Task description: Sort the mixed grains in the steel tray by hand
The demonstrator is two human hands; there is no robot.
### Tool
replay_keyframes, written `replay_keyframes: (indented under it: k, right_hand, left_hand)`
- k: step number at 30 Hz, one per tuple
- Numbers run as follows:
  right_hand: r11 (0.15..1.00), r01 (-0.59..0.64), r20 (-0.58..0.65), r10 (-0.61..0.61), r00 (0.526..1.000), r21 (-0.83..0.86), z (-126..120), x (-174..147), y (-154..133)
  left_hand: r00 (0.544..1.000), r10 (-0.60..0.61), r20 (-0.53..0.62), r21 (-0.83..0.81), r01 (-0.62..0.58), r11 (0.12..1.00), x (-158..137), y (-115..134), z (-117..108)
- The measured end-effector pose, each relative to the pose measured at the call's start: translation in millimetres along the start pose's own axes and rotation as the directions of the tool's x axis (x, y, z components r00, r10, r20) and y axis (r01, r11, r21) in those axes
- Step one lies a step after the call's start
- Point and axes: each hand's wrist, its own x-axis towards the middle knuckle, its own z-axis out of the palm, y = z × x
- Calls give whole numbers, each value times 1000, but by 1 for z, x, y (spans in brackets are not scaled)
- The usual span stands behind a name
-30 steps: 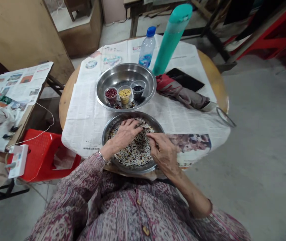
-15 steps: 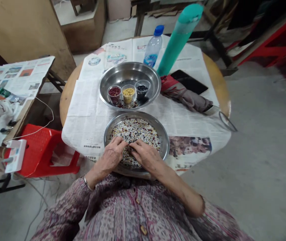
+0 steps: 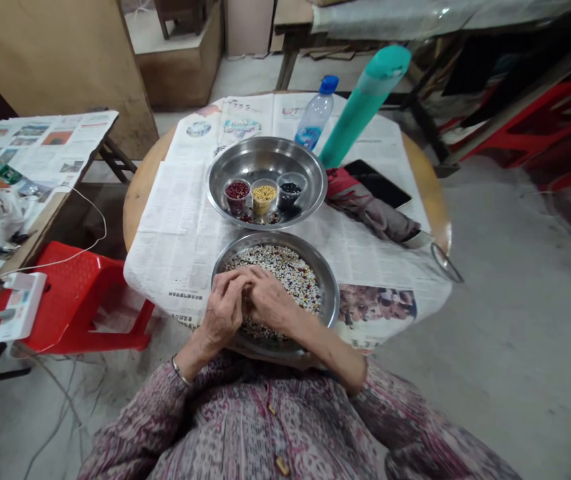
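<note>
Over the left side of a metal bowl (image 3: 329, 293) my two hands meet, fingers against fingers. Curled fingers on my left hand (image 3: 225, 308) hide whatever they hold. My right hand (image 3: 270, 301) is closed too, its fingertips tucked behind the left; any contents are out of sight. Below them lies a layer of mixed white, dark, yellow and red grains (image 3: 290, 273). A second metal bowl (image 3: 265, 150) stands just beyond, with cups of red beans (image 3: 237, 191), yellow grains (image 3: 264, 194) and black beans (image 3: 290, 189) in it.
Newspaper (image 3: 165, 247) covers the round table. Behind the far bowl stand a blue-capped bottle (image 3: 314, 117) and a tall teal bottle (image 3: 365, 103). A folded umbrella (image 3: 375, 210) and a dark phone (image 3: 378, 183) lie at right. A red stool (image 3: 75, 300) is at left.
Both hands have moved left across the grains and come together, fingers now overlapping. Earlier they were slightly apart, fingertips down in the grains. The camera view has shifted a little.
</note>
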Motion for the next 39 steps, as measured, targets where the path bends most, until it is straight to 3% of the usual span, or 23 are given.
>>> replay_keyframes:
  k: [3,6,10,14,17,21,26,31,35,37,39]
  right_hand:
    - [990,137,98,-140,985,37,-5,-24,0]
    - [988,151,111,-150,983,-7,-18,-47,17]
    - [985,-75,-58,67,996,-155,-30,-58,46]
    - [928,-312,-155,284,946,-205,-28,-60,56]
    - [956,-271,-107,259,960,-112,-19,-68,45]
    - [994,-107,38,106,994,35,-8,-74,10]
    - [995,18,56,-23,998,95,1,-45,-1]
    - [991,-127,-127,121,985,-40,-6,-16,38]
    - [954,-284,-249,255,934,-91,-12,-34,53]
    - [960,-273,-251,248,936,-69,-11,-51,47]
    - [982,-187,-200,179,963,-22,-7,-64,36]
  left_hand:
    - [999,28,22,-11,-28,1000,-2,-1,-5]
    - [987,97,126,-4,-97,995,-4,-3,-12]
    - [957,170,235,40,-184,982,-8,-6,-16]
    - [925,219,311,102,-262,960,-13,-9,-15]
    - [900,233,369,125,-296,947,-16,-12,-13]
    - [901,244,358,150,-313,938,-19,-15,-11]
    - [908,259,329,157,-323,933,-19,-15,-9]
    - [905,254,341,126,-312,942,-17,-15,-10]
    - [898,251,360,81,-299,951,-18,-16,-10]
    - [905,255,341,73,-296,952,-19,-16,-10]
    - [911,255,325,71,-292,954,-20,-15,-10]
